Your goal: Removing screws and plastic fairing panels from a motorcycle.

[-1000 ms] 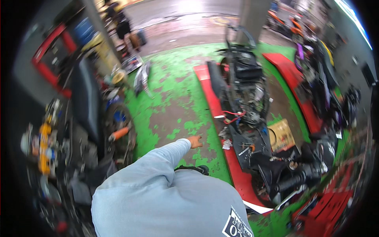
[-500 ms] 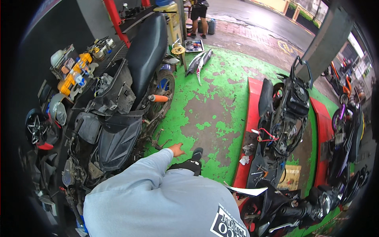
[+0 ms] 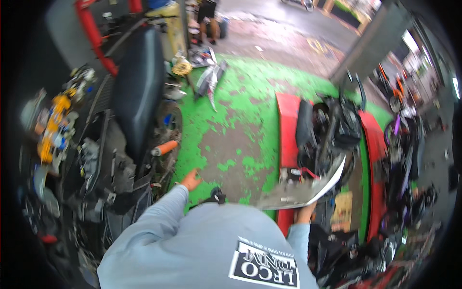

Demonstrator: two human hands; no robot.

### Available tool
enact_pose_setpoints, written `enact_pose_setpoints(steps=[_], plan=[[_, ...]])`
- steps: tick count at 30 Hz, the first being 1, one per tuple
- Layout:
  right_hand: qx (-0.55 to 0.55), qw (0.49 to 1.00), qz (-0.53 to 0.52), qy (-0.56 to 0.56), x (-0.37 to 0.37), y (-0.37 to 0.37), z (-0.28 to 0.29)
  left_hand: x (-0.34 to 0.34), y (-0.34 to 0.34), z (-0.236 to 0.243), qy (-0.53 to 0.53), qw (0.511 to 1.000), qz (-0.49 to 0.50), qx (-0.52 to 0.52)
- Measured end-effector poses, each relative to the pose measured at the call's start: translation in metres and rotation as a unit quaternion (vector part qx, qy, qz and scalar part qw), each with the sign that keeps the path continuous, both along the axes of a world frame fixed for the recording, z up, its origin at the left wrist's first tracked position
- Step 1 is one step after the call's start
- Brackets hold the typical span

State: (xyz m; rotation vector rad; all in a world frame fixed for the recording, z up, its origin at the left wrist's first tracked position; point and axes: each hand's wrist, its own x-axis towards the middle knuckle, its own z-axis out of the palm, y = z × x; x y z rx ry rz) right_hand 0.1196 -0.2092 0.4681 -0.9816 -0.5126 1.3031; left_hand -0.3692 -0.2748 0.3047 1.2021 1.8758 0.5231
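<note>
A curved fairing panel, grey on its face with a white edge, is held out to the right of my body. My right hand is closed on its lower edge, with the fingers mostly hidden by the panel. My left hand hangs free over the green floor with fingers apart and nothing in it. Nearest to that hand, on the left, stands a partly stripped motorcycle with a long black seat and an orange cylinder at its side.
A stripped motorcycle stands on a red lift at right, partly behind the panel. Another fairing piece lies on the floor ahead. A pillar rises at right; a person stands at the far edge.
The panel has come up from low at my right side and swung forward, with my right hand now showing. My left hand has shifted left in the picture as the view turned.
</note>
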Motion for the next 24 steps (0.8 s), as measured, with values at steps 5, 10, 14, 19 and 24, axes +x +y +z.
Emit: enact_pose_setpoints(steps=[5, 10, 14, 19, 24], plan=[[0.134, 0.986, 0.068, 0.066, -0.021, 0.080, 0.063, -0.053, 0.068, 0.004, -0.067, 0.997, 0.023, 0.003], [0.253, 0.941, 0.076, 0.210, -0.044, 0.156, 0.070, -0.079, 0.094, 0.001, -0.105, 0.992, 0.066, 0.002], [0.283, 0.925, 0.091, 0.238, -0.055, 0.220, 0.052, -0.098, 0.095, -0.014, -0.105, 0.990, 0.091, -0.039], [0.235, 0.955, 0.068, 0.170, -0.074, 0.332, 0.035, -0.126, 0.120, -0.022, -0.086, 0.977, 0.172, -0.093], [0.227, 0.948, 0.121, 0.188, -0.095, 0.469, 0.048, -0.124, 0.165, 0.003, -0.085, 0.934, 0.300, -0.172]])
